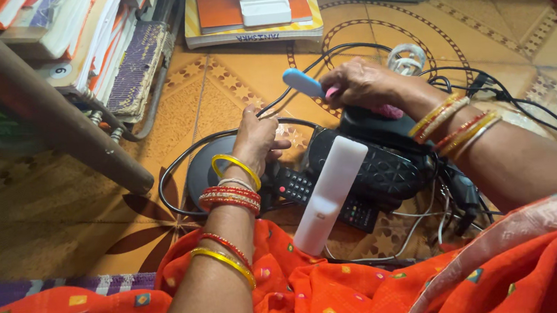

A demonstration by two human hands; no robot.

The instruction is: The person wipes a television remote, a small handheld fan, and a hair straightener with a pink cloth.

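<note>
I see the floor [233, 80] as glazed ceramic tile, smooth with a mild sheen. The blue oblong piece [302, 82] held in my right hand [359, 82] looks like smooth matt plastic. The white bar [331, 192] is satin plastic. The black unit [385, 164] carries a dimpled, textured plastic face. The remote [297, 187] has matt rubbery keys. Cables [224, 137] near my left hand [257, 138] are smooth black insulation. The orange garment [342, 290] is woven cloth. Bangles [232, 196] appear glossy.
</note>
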